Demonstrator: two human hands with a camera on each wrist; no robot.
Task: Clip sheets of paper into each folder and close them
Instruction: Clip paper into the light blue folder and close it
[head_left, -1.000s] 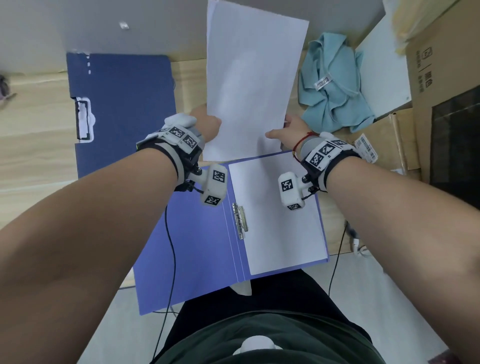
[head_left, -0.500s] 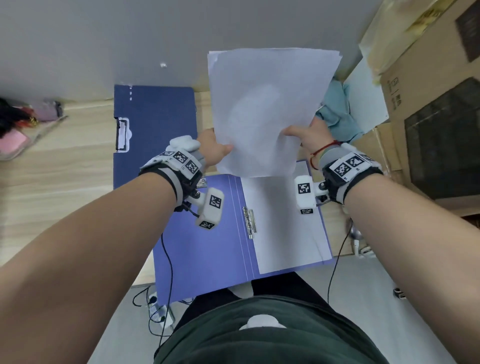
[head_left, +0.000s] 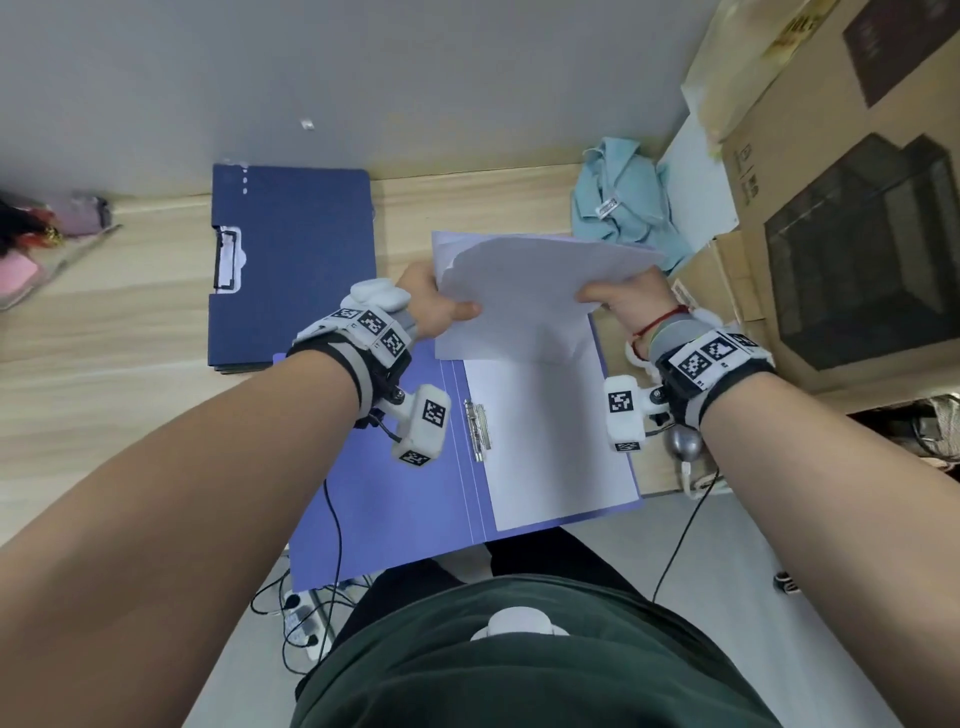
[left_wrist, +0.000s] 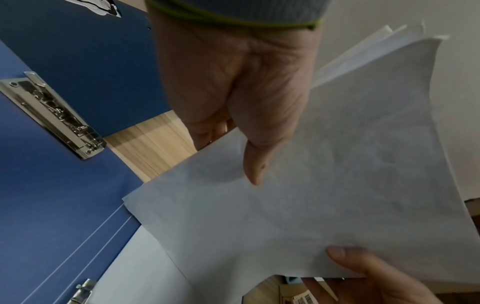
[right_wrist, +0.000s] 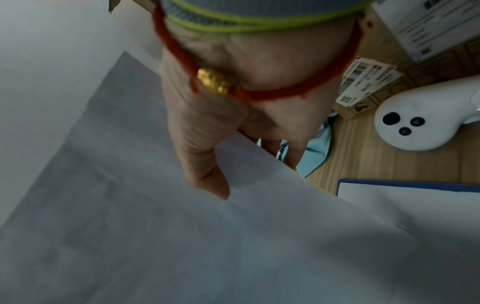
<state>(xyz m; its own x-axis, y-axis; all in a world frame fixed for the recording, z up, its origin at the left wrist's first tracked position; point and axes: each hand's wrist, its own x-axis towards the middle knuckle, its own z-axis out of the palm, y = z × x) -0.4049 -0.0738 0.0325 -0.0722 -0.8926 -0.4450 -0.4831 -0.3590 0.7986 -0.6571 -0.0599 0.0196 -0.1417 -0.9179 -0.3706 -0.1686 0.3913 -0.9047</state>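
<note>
Wooden desk (head_left: 130, 374), dark folder (head_left: 296, 260) and teal cloth (head_left: 623, 218) behind, both hands' grip pinching paper (head_left: 524, 291) over open folder (head_left: 395, 499)

The head camera is looking steeply down from above onto the pale wooden worktop (head_left: 130, 364), taking in both forearms. The left wrist camera is peering close along the left hand (left_wrist: 233, 92) at the sheaf of white paper sheets (left_wrist: 324, 195). The right wrist camera is hugging the right hand (right_wrist: 221, 127), sharing those sheets and the open light-blue folder (right_wrist: 405, 188).
</note>
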